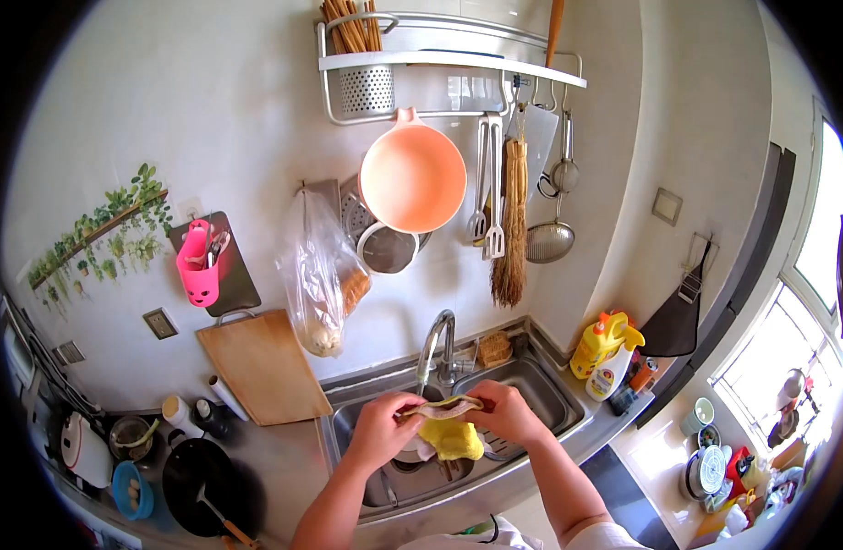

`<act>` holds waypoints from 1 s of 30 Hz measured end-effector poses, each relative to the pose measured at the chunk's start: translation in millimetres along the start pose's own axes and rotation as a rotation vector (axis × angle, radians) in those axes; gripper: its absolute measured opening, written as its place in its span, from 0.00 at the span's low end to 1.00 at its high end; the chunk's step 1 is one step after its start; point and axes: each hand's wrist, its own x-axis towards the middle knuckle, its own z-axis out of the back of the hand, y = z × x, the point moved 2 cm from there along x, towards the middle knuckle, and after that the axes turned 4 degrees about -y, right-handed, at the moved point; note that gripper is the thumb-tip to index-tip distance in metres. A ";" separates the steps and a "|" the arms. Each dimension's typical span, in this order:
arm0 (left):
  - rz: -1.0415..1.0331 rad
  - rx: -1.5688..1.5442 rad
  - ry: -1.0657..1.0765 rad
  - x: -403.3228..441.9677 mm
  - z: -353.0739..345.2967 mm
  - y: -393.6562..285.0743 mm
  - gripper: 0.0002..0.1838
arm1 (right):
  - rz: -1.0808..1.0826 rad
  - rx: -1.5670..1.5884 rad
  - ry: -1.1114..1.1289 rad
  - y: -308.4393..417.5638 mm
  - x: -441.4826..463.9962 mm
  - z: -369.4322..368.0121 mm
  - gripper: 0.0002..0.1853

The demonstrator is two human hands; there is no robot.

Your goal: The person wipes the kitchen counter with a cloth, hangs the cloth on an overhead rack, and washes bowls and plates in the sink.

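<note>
Over the left basin of the sink (348,423), my left hand (386,427) and my right hand (508,414) pinch the two ends of a pale striped cloth (443,407). It is stretched and slightly bunched between my fingers. A fluffy yellow cloth (455,439) hangs just below; I cannot tell whether it is joined to the striped one. Partly hidden under the cloths is something pale and round in the basin. Behind my hands rises the curved faucet (431,346).
A wok (200,478) with a spatula and a blue bowl (132,490) stand left of the sink, near a wooden cutting board (264,368). Yellow and white bottles (605,356) stand on the right. A pink pan (412,177) and a straw brush (510,220) hang above.
</note>
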 end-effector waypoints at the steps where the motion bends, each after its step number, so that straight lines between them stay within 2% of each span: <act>1: -0.007 0.002 0.021 8.3 -5.1 -1.7 0.12 | -0.127 0.117 0.039 1.8 5.4 2.8 0.20; 4: -0.096 0.023 0.018 34.3 -21.1 -25.7 0.11 | -0.046 0.086 0.074 19.0 25.2 17.8 0.21; 7: -0.208 -0.039 -0.042 50.4 -34.3 -39.2 0.16 | 0.003 0.208 0.051 28.2 41.4 28.4 0.19; 9: -0.228 -0.323 -0.126 58.9 -35.0 -47.3 0.25 | 0.189 -0.017 -0.045 44.6 51.4 43.3 0.20; 10: -0.252 -0.405 -0.102 58.0 -34.3 -42.3 0.30 | 0.134 0.050 -0.033 54.8 55.6 51.4 0.20; 13: -0.241 -0.356 -0.196 49.8 -31.0 -25.2 0.31 | 0.181 0.157 -0.121 81.1 75.2 75.5 0.17; 15: 0.014 -0.469 -0.146 41.6 -33.3 7.2 0.29 | 0.231 0.250 -0.184 94.4 94.8 92.3 0.17; 18: 0.190 -0.489 -0.106 24.2 -38.1 38.3 0.23 | 0.306 0.190 -0.317 127.1 122.8 118.3 0.16; 19: 0.164 -0.411 -0.073 18.2 -38.6 40.4 0.21 | 0.338 0.175 -0.359 139.5 132.7 126.5 0.16; 22: 0.192 -0.524 -0.040 5.5 -49.0 52.1 0.19 | 0.410 0.133 -0.489 168.2 168.5 150.6 0.17; 24: 0.305 -0.424 0.034 -3.4 -56.9 57.2 0.18 | 0.453 0.041 -0.567 188.5 190.9 164.4 0.17; 25: 0.183 -0.377 -0.002 -14.3 -64.9 48.3 0.17 | 0.475 0.014 -0.599 195.6 203.2 169.3 0.17; 27: 0.163 -0.278 -0.035 -24.4 -67.7 23.8 0.15 | 0.532 -0.003 -0.598 205.6 230.3 176.8 0.17; 30: 0.175 -0.225 0.052 -31.0 -72.4 15.2 0.15 | 0.489 0.001 -0.600 220.4 258.4 182.4 0.18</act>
